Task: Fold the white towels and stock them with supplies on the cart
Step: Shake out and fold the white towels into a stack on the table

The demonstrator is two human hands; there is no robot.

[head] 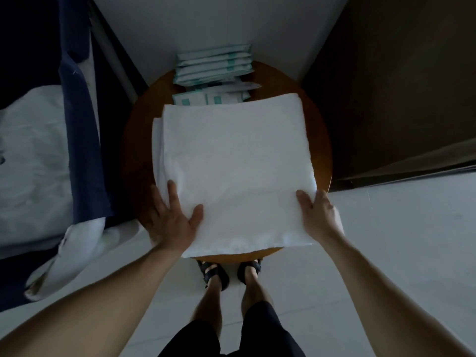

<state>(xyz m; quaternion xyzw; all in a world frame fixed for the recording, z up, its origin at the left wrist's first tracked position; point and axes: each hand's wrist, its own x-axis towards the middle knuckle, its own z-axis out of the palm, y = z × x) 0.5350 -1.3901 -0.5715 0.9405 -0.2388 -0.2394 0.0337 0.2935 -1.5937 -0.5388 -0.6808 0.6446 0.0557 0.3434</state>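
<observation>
A folded white towel [234, 166] lies on a round brown wooden table [322, 140], with its near edge hanging over the table's front. A second white layer shows under its left side. My left hand [171, 217] holds the towel's near left edge, thumb on top and fingers along the side. My right hand [319, 215] grips the near right edge, its fingers partly hidden under the cloth. Behind the towel lie stacked white and teal supply packets [213, 64] and several smaller sachets [211, 97].
A bed with white linen [33, 155] and a dark blue cover [82, 140] stands at the left. A dark wooden door or cabinet [401, 86] fills the right. A white wall corner rises behind the table. My sandalled feet stand on the pale floor.
</observation>
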